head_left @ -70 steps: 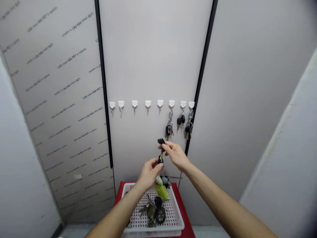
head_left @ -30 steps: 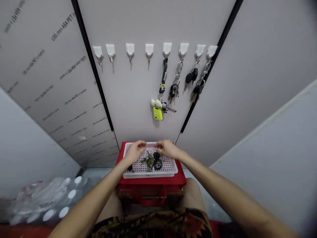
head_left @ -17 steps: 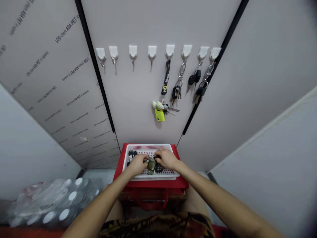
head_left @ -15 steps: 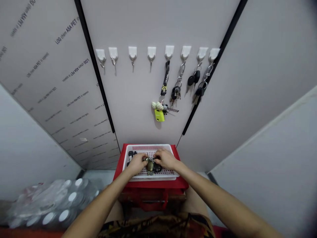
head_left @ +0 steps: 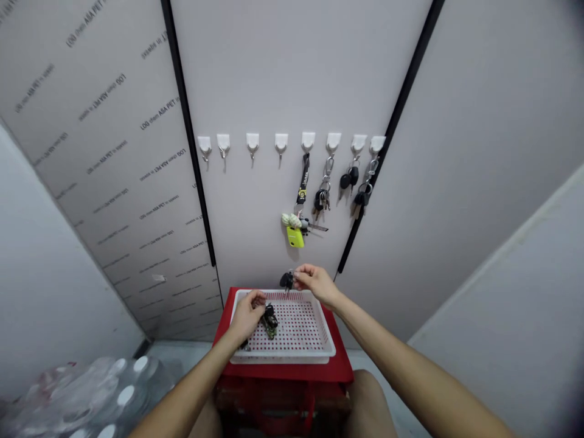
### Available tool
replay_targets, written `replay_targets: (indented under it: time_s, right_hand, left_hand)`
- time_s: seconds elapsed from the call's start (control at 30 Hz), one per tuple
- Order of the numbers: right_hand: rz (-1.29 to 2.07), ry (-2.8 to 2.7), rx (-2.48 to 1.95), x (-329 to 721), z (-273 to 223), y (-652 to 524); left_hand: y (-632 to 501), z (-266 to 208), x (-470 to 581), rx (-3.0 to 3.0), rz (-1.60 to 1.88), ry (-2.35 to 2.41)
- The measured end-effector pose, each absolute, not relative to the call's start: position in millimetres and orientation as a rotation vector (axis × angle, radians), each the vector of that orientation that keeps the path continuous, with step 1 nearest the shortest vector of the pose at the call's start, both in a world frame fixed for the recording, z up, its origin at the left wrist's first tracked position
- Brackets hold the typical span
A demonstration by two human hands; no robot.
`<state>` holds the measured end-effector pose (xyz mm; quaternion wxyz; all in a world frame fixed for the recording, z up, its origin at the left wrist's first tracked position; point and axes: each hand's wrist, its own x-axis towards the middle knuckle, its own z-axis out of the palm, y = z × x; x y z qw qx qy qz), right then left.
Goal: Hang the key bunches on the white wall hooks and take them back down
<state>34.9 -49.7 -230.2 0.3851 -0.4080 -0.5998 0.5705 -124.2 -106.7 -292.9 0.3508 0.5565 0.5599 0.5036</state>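
Observation:
My right hand (head_left: pixel 317 284) is raised above the far rim of the white basket (head_left: pixel 326 340), pinching a ring with black keys (head_left: pixel 286 280) hanging from it. Over the basket's left side, my left hand (head_left: pixel 249 314) has its fingers curled at the top of another bunch of keys (head_left: pixel 270 320), which has dark and greenish parts. More dark keys (head_left: pixel 245 345) lie partly hidden under my left wrist. On the wall, a black lanyard (head_left: pixel 304 178) with a yellow-green tag (head_left: pixel 295 236) hangs from a white hook (head_left: pixel 308 141).
Three more key bunches, including one with several keys (head_left: pixel 322 199), hang on hooks to the right. Bare hooks, one of them at mid-row (head_left: pixel 281 143), line the left. Beneath the basket is a red surface (head_left: pixel 340 365). Wrapped bottles (head_left: pixel 125 395) stand at lower left.
My right hand has lifted a ring of black keys up out of the basket. My left hand has stayed at the basket's left side. The view has tilted upward.

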Motion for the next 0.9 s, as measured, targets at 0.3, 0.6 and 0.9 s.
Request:
replay_targets:
  time_s: [0.3,0.6,0.9]
  right_hand:
    - [1.345,-1.552,-0.921,5,-164,-42]
    - [0.806,-1.507,-0.806,-26,-58,-7]
    - [0.322,-1.597,-1.128,-39,-30,27]
  left_hand:
    - [-81,-209,-111,1.368,1.555,0.999]
    - [-39,-92,-118,1.272,1.755,0.966]
    - [-6,-60,-119,1.458,1.673,1.320]
